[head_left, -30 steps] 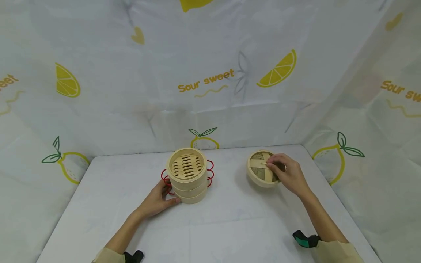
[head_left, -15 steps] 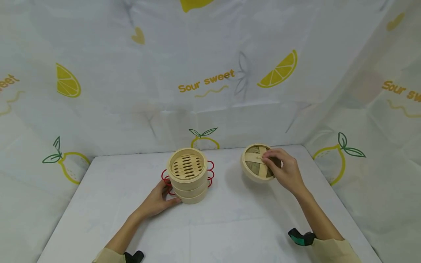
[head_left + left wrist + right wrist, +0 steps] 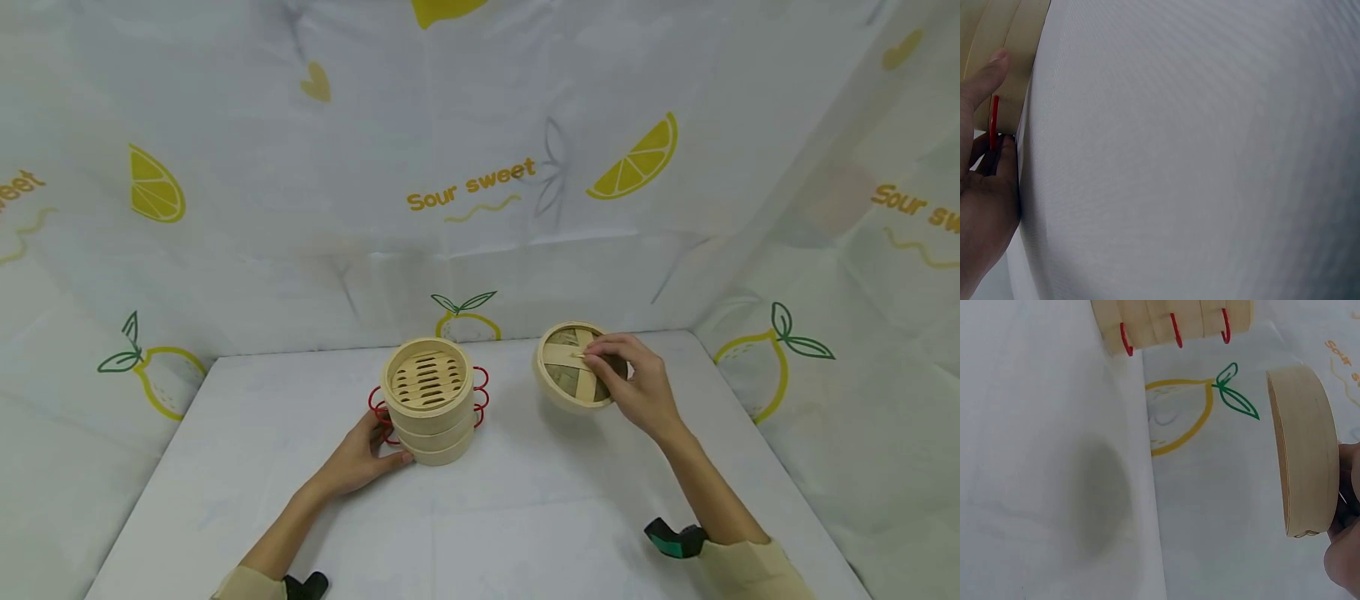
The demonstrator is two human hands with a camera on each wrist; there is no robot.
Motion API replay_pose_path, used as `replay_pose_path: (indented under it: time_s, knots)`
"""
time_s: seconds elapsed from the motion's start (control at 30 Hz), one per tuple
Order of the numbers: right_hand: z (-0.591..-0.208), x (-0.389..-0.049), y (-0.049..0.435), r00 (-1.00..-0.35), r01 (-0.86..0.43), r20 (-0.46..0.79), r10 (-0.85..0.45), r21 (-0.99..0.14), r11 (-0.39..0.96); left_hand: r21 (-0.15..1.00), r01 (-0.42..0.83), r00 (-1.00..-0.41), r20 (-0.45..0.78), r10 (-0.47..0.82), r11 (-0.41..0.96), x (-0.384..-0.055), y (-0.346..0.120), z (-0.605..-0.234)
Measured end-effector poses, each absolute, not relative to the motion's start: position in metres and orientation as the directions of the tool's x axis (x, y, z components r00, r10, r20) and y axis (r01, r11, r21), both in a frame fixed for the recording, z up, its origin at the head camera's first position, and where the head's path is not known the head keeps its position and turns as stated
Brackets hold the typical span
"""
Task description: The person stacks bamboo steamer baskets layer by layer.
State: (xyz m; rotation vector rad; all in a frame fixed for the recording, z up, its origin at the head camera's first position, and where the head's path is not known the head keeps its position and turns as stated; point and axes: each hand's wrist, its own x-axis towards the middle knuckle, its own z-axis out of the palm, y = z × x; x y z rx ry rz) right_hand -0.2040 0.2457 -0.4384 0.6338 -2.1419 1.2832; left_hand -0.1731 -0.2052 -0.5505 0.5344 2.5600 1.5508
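A stack of bamboo steamer baskets point(image 3: 433, 427) with red side loops stands on the table, its slatted top uncovered. My left hand point(image 3: 356, 458) grips its lower left side, thumb at the front and fingers round the back. In the left wrist view that thumb lies on the basket wall point(image 3: 1019, 69) by a red loop point(image 3: 994, 122). My right hand point(image 3: 637, 383) pinches the small loop on top of a round bamboo steamer lid point(image 3: 564, 382). The lid hangs above the table to the right of the stack; the right wrist view shows its rim point(image 3: 1304, 450) side-on, apart from the surface.
A white cloth covers the table point(image 3: 480, 533). Behind it rises a white curtain point(image 3: 480, 275) printed with lemons and lettering, with more of it along both sides. The lid casts a soft shadow point(image 3: 1104, 500) on the table.
My right hand has raised the lid from lower right and carried it left, nearer the stack. The left hand and the stack have stayed where they were.
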Motion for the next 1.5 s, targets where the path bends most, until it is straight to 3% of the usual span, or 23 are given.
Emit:
replay_pose_path:
  time_s: [0.6, 1.5]
  knots:
    - [-0.427, -0.205, 0.212, -0.671, -0.722, 0.732, -0.121, -0.607, 0.331, 0.861, 0.269, -0.929, 0.112, 0.354, 0.432, -0.175, -0.207, -0.553]
    - [-0.418, -0.205, 0.169, -0.687, -0.717, 0.720, -0.092, -0.653, 0.243, 0.867, 0.267, -0.927, 0.111, 0.359, 0.421, -0.175, -0.207, -0.554]
